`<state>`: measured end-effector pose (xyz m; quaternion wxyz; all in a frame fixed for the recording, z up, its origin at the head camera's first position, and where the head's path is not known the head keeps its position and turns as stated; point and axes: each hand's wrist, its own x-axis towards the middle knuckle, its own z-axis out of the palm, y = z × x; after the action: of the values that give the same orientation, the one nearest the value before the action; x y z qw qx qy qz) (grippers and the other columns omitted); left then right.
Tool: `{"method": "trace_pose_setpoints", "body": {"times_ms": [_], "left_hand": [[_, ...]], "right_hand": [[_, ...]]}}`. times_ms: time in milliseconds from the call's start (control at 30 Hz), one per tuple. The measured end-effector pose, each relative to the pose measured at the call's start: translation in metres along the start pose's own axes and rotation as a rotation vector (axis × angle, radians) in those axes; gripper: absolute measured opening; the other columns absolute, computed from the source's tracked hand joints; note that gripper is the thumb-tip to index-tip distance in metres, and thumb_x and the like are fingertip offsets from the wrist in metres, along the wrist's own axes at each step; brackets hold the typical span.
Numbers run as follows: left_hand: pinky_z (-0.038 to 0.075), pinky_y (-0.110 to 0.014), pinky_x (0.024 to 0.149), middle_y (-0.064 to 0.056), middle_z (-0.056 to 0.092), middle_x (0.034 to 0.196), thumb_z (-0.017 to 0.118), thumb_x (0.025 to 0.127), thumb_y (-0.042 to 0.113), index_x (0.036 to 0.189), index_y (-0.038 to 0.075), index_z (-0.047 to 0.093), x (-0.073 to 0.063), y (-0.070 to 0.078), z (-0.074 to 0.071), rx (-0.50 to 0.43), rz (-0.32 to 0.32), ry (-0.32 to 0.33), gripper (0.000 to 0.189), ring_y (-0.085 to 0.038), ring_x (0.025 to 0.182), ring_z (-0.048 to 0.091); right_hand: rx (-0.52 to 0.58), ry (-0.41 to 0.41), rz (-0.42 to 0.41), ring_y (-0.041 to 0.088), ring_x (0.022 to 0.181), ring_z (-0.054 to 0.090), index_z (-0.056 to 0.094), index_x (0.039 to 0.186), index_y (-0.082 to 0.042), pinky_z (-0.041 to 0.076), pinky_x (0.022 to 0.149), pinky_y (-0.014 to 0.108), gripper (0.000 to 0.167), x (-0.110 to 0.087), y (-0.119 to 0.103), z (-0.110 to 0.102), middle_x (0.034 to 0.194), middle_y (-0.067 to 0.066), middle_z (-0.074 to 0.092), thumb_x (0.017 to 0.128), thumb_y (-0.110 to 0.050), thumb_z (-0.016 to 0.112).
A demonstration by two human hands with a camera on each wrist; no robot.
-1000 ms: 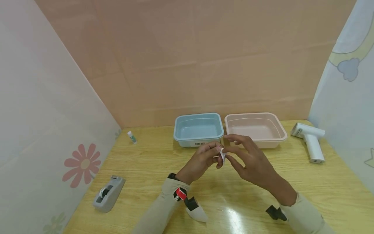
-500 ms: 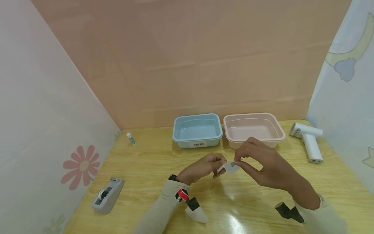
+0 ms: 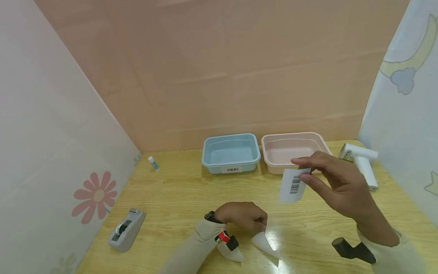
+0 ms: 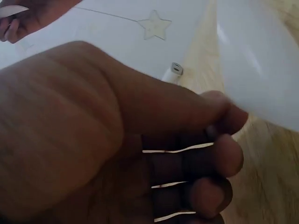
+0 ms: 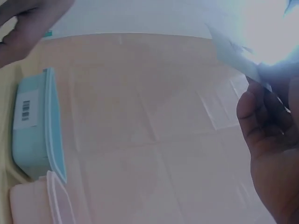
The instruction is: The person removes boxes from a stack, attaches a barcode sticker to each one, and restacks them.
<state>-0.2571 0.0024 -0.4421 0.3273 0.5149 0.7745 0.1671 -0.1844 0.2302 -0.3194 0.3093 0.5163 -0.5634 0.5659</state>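
Note:
My right hand (image 3: 342, 186) pinches a white barcode label (image 3: 289, 190) by its upper corner between thumb and fingers. The label hangs in front of the pink plastic basin (image 3: 273, 169), its printed bars facing me. Lower and to the left, my left hand (image 3: 243, 216) pinches a curled white piece of backing paper (image 3: 263, 242) close over the table. In the left wrist view this backing paper (image 4: 261, 60) shows large and smooth at the thumb tip. The blue plastic basin (image 3: 230, 149) bears a barcode label (image 3: 233, 169) on its front.
Another curled white paper piece (image 3: 230, 252) lies by the left wrist. A grey tape dispenser (image 3: 127, 230) and a glue stick (image 3: 153, 163) are at the left. Behind my right hand, a white handheld scanner-like device (image 3: 364, 158) lies near the right wall.
My hands have drawn apart: the barcode label came off its backing and moved right and up with the right hand. My left hand moved down toward the table with the backing paper.

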Motion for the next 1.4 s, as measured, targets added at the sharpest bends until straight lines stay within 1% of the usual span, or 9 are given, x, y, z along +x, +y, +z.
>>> {"method": "trace_pose_setpoints", "body": {"times_ms": [200, 367, 500, 633, 700, 800, 1067, 1233, 1400], "left_hand": [[0.039, -0.018, 0.054, 0.01, 0.052, 0.071, 0.055, 0.106, 0.029, 0.085, 0.015, 0.064, -0.011, 0.008, -0.014, 0.068, -0.096, 0.084, 0.026, -0.002, 0.058, 0.045], [0.047, -0.022, 0.074, 0.004, 0.06, 0.1, 0.06, 0.096, 0.055, 0.114, 0.012, 0.066, -0.012, 0.016, -0.038, 0.225, -0.172, 0.344, 0.048, -0.009, 0.088, 0.054], [0.043, -0.033, 0.093, -0.007, 0.052, 0.13, 0.064, 0.081, 0.075, 0.14, 0.006, 0.047, 0.002, 0.025, -0.061, 0.375, -0.261, 0.57, 0.092, -0.022, 0.116, 0.046], [0.04, -0.044, 0.1, -0.015, 0.043, 0.144, 0.071, 0.069, 0.081, 0.155, 0.004, 0.026, 0.025, 0.028, -0.078, 0.433, -0.308, 0.685, 0.124, -0.03, 0.13, 0.039], [0.038, -0.048, 0.103, -0.015, 0.039, 0.148, 0.072, 0.067, 0.082, 0.157, 0.004, 0.018, 0.038, 0.026, -0.083, 0.43, -0.328, 0.693, 0.131, -0.032, 0.135, 0.036], [0.032, -0.051, 0.109, -0.017, 0.032, 0.155, 0.071, 0.066, 0.083, 0.159, 0.003, 0.012, 0.056, 0.018, -0.088, 0.417, -0.374, 0.678, 0.136, -0.033, 0.142, 0.029], [0.023, -0.055, 0.115, -0.022, 0.017, 0.163, 0.066, 0.065, 0.088, 0.159, -0.002, 0.007, 0.09, -0.005, -0.093, 0.461, -0.493, 0.628, 0.143, -0.037, 0.15, 0.014], [0.021, -0.056, 0.117, -0.022, 0.013, 0.164, 0.063, 0.06, 0.093, 0.159, -0.003, 0.006, 0.103, -0.007, -0.093, 0.496, -0.564, 0.58, 0.15, -0.038, 0.151, 0.012], [0.019, -0.054, 0.118, -0.023, 0.014, 0.164, 0.064, 0.06, 0.093, 0.159, -0.002, 0.008, 0.113, -0.016, -0.089, 0.531, -0.612, 0.564, 0.148, -0.037, 0.152, 0.011]], "right_hand": [[0.121, 0.121, 0.043, 0.03, 0.091, 0.066, 0.049, 0.096, 0.031, 0.055, 0.08, 0.026, 0.024, -0.001, -0.014, -0.023, 0.098, 0.033, 0.064, 0.086, 0.019, 0.067], [0.188, 0.188, 0.18, 0.038, 0.097, 0.068, 0.042, 0.096, 0.03, 0.056, 0.085, 0.035, 0.018, -0.008, -0.021, -0.046, 0.102, 0.037, 0.061, 0.086, 0.028, 0.057], [0.236, 0.282, 0.289, 0.039, 0.101, 0.065, 0.042, 0.097, 0.028, 0.055, 0.088, 0.037, 0.012, -0.022, -0.01, -0.065, 0.102, 0.034, 0.061, 0.088, 0.031, 0.05], [0.371, 0.315, 0.37, 0.039, 0.106, 0.061, 0.044, 0.109, 0.029, 0.051, 0.094, 0.038, 0.016, -0.041, 0.008, -0.085, 0.112, 0.031, 0.06, 0.094, 0.028, 0.039], [0.428, 0.299, 0.408, 0.039, 0.109, 0.06, 0.043, 0.117, 0.029, 0.049, 0.097, 0.038, 0.023, -0.051, 0.018, -0.094, 0.117, 0.029, 0.059, 0.096, 0.025, 0.034], [0.373, 0.234, 0.505, 0.034, 0.111, 0.058, 0.041, 0.125, 0.027, 0.046, 0.101, 0.033, 0.029, -0.068, 0.029, -0.106, 0.122, 0.024, 0.056, 0.099, 0.022, 0.03], [-0.054, -0.043, 0.843, 0.023, 0.094, 0.055, 0.05, 0.121, 0.009, 0.048, 0.082, 0.026, 0.019, -0.104, 0.049, -0.122, 0.101, 0.015, 0.054, 0.103, 0.011, 0.043], [-0.122, -0.22, 0.95, 0.031, 0.088, 0.057, 0.051, 0.116, 0.0, 0.051, 0.076, 0.035, 0.012, -0.138, 0.07, -0.126, 0.096, 0.016, 0.054, 0.105, 0.001, 0.048], [-0.127, -0.268, 1.033, 0.031, 0.086, 0.057, 0.051, 0.111, -0.002, 0.052, 0.072, 0.037, 0.007, -0.169, 0.088, -0.123, 0.096, 0.019, 0.053, 0.106, -0.008, 0.051]]}}
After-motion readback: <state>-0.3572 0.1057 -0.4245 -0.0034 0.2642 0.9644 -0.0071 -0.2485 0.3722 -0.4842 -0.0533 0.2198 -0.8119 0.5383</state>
